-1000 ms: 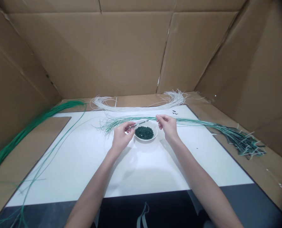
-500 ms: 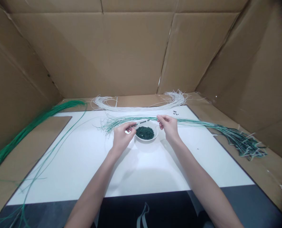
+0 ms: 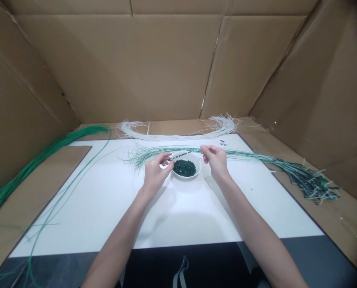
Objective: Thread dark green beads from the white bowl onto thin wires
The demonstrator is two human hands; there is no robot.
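Between my two hands a thin string of dark beads (image 3: 181, 155) is stretched over the back part of a white bowl (image 3: 199, 170). The bowl holds a heap of small dark green beads (image 3: 184, 168). My left hand (image 3: 158, 170) is closed, pinching the string's left end between thumb and fingers. In a pinch too, my right hand (image 3: 215, 159) grips the pale thread at the other end. Just behind both hands lies a long bundle of green and white threads (image 3: 244, 154), its beaded end (image 3: 313, 182) spread out on the right.
A hank of white thread (image 3: 178, 137) curves along the back edge of the white board (image 3: 106, 208). Green threads (image 3: 46, 156) lie along the left side, with loose strands hanging to the front. Several dark beads (image 3: 223, 143) are scattered at the back right. Cardboard walls (image 3: 166, 68) surround the table.
The beads on the string now sit in a more even row, with the earlier gaps closed up. Both hands keep their hold and have barely moved; the view has shifted slightly.
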